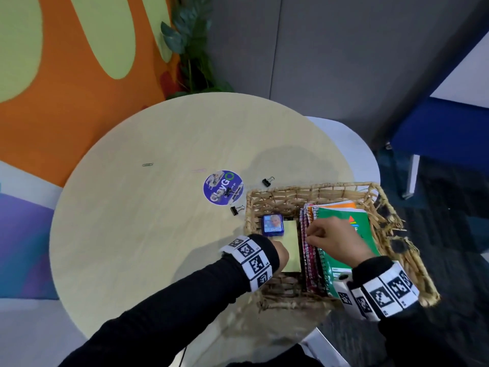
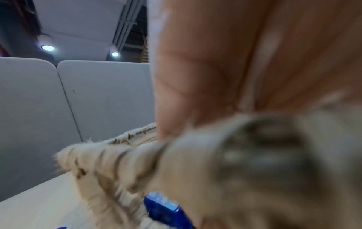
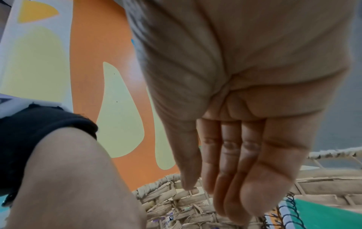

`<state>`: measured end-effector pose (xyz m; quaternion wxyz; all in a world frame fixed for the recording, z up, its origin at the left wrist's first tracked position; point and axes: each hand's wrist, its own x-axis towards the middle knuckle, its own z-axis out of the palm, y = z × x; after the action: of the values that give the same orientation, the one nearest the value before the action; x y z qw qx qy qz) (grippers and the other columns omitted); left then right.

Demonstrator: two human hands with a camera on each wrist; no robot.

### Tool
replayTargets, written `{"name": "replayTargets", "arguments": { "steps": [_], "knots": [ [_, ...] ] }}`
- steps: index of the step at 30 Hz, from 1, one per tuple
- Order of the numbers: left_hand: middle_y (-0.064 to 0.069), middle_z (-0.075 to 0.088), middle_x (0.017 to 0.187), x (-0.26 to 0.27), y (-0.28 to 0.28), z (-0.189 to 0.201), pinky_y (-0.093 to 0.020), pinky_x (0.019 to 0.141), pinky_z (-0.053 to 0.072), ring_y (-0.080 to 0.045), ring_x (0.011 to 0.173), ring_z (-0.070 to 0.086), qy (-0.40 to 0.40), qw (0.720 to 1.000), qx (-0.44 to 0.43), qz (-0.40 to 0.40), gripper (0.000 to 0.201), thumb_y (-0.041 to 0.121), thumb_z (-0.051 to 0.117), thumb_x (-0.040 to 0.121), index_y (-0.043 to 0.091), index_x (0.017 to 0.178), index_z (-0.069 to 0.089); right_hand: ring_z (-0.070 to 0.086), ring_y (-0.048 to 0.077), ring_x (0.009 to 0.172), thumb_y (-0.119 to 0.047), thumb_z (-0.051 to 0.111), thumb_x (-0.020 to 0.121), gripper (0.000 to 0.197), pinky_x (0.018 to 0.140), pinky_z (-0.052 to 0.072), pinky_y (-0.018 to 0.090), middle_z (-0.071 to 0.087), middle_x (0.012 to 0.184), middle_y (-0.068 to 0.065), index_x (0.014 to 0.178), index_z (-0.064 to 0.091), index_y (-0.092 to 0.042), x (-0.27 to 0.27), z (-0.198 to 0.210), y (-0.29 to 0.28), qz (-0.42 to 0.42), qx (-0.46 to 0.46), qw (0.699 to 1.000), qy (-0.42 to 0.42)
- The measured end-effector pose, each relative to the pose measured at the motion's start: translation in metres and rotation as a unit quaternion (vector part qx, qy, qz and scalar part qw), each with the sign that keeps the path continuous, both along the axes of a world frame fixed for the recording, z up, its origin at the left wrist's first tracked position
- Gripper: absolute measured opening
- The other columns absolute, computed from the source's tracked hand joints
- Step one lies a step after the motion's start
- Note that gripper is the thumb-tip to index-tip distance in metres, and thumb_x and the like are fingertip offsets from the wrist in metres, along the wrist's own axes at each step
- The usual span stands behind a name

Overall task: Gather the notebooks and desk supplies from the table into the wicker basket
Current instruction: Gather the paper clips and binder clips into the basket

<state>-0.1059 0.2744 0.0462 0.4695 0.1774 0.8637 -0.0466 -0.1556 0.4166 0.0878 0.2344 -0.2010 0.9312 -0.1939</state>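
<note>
An office break-out or meeting corner.

A round pale-wood table [image 1: 148, 234] stands against a wall painted in big orange and pale green shapes [image 1: 79, 88], with a leafy potted plant [image 1: 193, 49] in the corner. Grey padded partition panels [image 2: 78, 100] close off the space, and round ceiling spotlights [image 2: 48, 47] shine above them under exposed ducting. A blue upholstered seat [image 1: 436, 123] sits beside the table on dark carpet [image 1: 449, 221]. Binder clips [image 1: 268, 180] and a paper clip [image 1: 147, 164] lie on the tabletop.
</note>
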Motion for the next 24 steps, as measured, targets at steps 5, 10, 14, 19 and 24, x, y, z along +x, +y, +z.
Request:
{"name": "replayTargets", "arguments": {
  "steps": [5, 10, 14, 19, 24],
  "knots": [
    [-0.005, 0.042, 0.064, -0.005, 0.002, 0.020, -0.028, 0.055, 0.040, -0.025, 0.077, 0.053, 0.006, 0.998, 0.035, 0.060, 0.019, 0.010, 0.045, 0.097, 0.003, 0.081, 0.052, 0.063, 0.014, 0.078, -0.019, 0.069, 0.082, 0.009, 0.070, 0.050, 0.026, 0.071, 0.083, 0.002, 0.089, 0.073, -0.017, -0.002, 0.001, -0.002, 0.020, 0.002, 1.000, -0.009],
    [-0.008, 0.073, 0.103, -0.008, -0.055, 0.054, -0.032, 0.080, 0.051, -0.023, 0.092, 0.066, 0.203, 0.903, 0.279, 0.256, 0.024, 0.021, 0.054, 0.090, 0.007, 0.099, 0.071, 0.067, 0.012, 0.072, -0.017, 0.070, 0.081, 0.004, 0.068, 0.052, 0.031, 0.074, 0.077, -0.004, 0.081, 0.073, -0.020, -0.019, 0.022, -0.032, 0.039, -0.053, 0.998, 0.014],
    [-0.002, 0.069, 0.091, -0.008, -0.149, 0.060, -0.011, 0.065, 0.040, -0.010, 0.078, 0.054, 0.324, 0.783, 0.315, 0.428, 0.018, 0.011, 0.057, 0.088, 0.007, 0.099, 0.070, 0.067, 0.010, 0.068, -0.013, 0.065, 0.084, 0.010, 0.064, 0.047, 0.014, 0.074, 0.075, -0.003, 0.082, 0.073, -0.018, -0.039, 0.043, -0.099, 0.022, -0.142, 0.989, 0.013],
    [-0.005, 0.074, 0.093, -0.012, -0.268, 0.008, -0.020, 0.086, 0.051, -0.005, 0.078, 0.065, 0.352, 0.634, 0.269, 0.633, 0.018, 0.011, 0.063, 0.086, 0.009, 0.100, 0.074, 0.071, 0.024, 0.071, 0.001, 0.047, 0.088, 0.029, 0.078, 0.059, 0.041, 0.070, 0.077, 0.009, 0.078, 0.067, -0.019, -0.076, 0.025, -0.216, 0.057, -0.179, 0.981, -0.042],
    [-0.007, 0.071, 0.115, -0.016, -0.339, -0.041, -0.024, 0.101, 0.042, -0.022, 0.108, 0.064, 0.379, 0.595, 0.161, 0.690, 0.024, 0.014, 0.055, 0.090, 0.010, 0.109, 0.070, 0.063, 0.032, 0.104, -0.008, 0.052, 0.089, 0.022, 0.088, 0.047, 0.033, 0.070, 0.110, 0.016, 0.102, 0.068, -0.003, -0.105, -0.027, -0.321, 0.150, -0.046, 0.988, 0.001]
  ]
}}
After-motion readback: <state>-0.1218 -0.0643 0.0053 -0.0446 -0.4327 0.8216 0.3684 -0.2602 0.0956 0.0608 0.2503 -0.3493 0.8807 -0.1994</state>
